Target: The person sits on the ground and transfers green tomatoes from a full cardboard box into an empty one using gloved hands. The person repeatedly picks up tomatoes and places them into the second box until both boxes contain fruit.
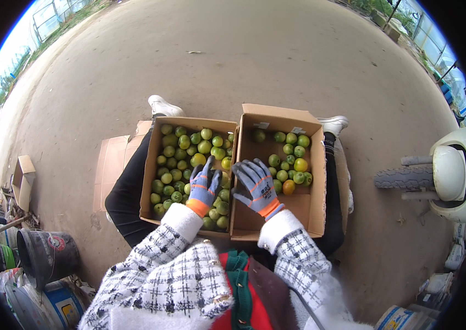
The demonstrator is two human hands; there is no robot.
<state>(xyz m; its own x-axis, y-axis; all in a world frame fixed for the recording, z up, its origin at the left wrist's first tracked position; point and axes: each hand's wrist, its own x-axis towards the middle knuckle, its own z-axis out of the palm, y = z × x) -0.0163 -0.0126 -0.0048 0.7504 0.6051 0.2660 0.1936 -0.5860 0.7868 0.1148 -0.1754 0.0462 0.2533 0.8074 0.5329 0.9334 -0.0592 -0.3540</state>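
Observation:
Two open cardboard boxes stand side by side between my outstretched legs. Green tomatoes (169, 152) fill most of the left cardboard box (191, 121); a few are yellowish. My left hand (205, 186), in a grey-blue and orange work glove, is over these tomatoes, fingers apart; whether it touches one is hidden. The right cardboard box (317, 181) holds fewer tomatoes (299, 151), mostly green, with an orange one (288, 187) near the glove. My right hand (257, 185), gloved alike, is over this box's left part, fingers spread, and its palm side is out of sight.
Flattened cardboard (111, 165) lies beside my left leg. A black bucket (49, 255) and other containers stand at the lower left, with a small open carton (23, 181) above them. A vehicle's front wheel (404, 177) is at the right. Packed ground extends ahead.

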